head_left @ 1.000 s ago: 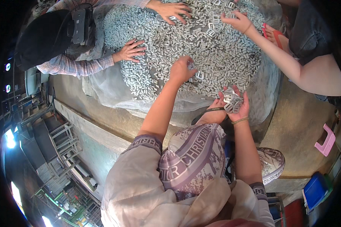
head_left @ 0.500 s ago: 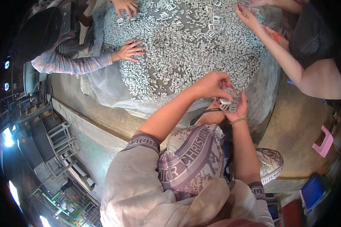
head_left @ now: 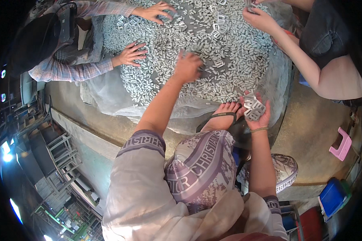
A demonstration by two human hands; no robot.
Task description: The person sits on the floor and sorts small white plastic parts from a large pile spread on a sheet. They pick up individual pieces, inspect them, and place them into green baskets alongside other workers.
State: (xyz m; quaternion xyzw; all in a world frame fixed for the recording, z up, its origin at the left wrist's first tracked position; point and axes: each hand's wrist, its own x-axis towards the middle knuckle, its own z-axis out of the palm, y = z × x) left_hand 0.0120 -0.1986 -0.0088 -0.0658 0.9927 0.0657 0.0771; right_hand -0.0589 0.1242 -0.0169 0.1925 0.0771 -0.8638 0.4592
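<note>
My left hand (head_left: 188,68) is over the pile of small pale-grey pellets (head_left: 165,74), arm stretched forward. Its fingers are smeared by motion, and I cannot tell what is under them. Lower and to the right, my right hand (head_left: 263,116) is palm up, cupped around several flat grey slotted buckles (head_left: 253,106) stacked loosely in it. A single buckle (head_left: 218,63) lies on the pellets to the right of my left hand. More buckles (head_left: 220,27) lie farther back on the pile.
The pellets lie on a translucent sheet (head_left: 120,106). At the left, a co-worker's two hands (head_left: 128,55) rest on the pile; another person's hands (head_left: 261,18) handle something at the upper right. My sandalled foot (head_left: 223,116) is by the sheet's edge. A pink plastic piece (head_left: 342,144) lies right.
My left hand has left the buckles in my right hand and moved forward and left over the pellets. My right hand still holds buckles. The co-worker's far hand has shifted right.
</note>
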